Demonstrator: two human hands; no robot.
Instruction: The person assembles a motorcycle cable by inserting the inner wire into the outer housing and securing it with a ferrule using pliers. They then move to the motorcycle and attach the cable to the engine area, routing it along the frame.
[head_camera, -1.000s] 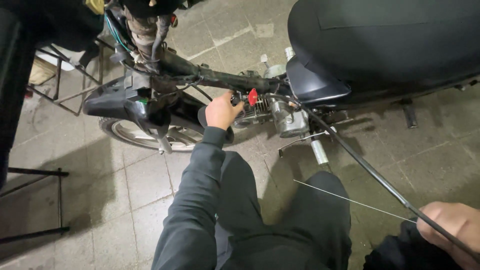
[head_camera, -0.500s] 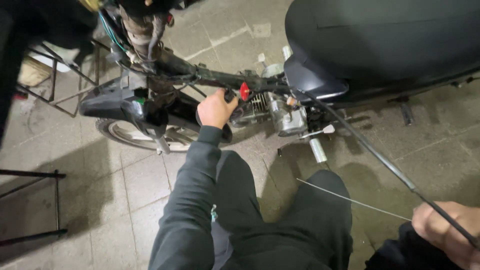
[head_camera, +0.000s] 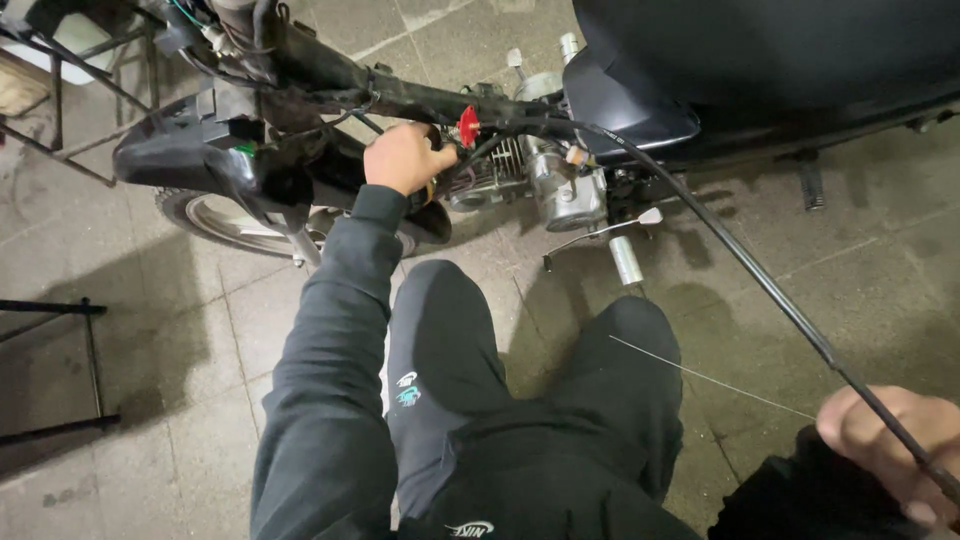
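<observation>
Low over a stripped motorbike (head_camera: 560, 190), the person is working a long black cable (head_camera: 740, 270), with the engine (head_camera: 550, 185) taken as the landmark. The cable is running from the frame tube just above the engine, past a small red part (head_camera: 467, 126), then sloping down and away to the lower right, well apart from the engine. A thin bare wire (head_camera: 700, 378) is trailing below it, over the tiled floor (head_camera: 180, 330).

Handling, judged: the cable is looking light and springy, stiff enough to hold a straight line under pull, with a smooth sheath likely to slip. It seems best held close to each end, fingers wrapped round. The wire is probably kinking easily.

Left hand (head_camera: 403, 158): arm reaching forward, nearly straight, fist closed just left of the engine at the frame tube; whether it is pinching the cable or the tube, I cannot tell. Right hand (head_camera: 885, 445): drawn back near the body, fingers curled fully round the cable, partly cut off by the edge.
</observation>
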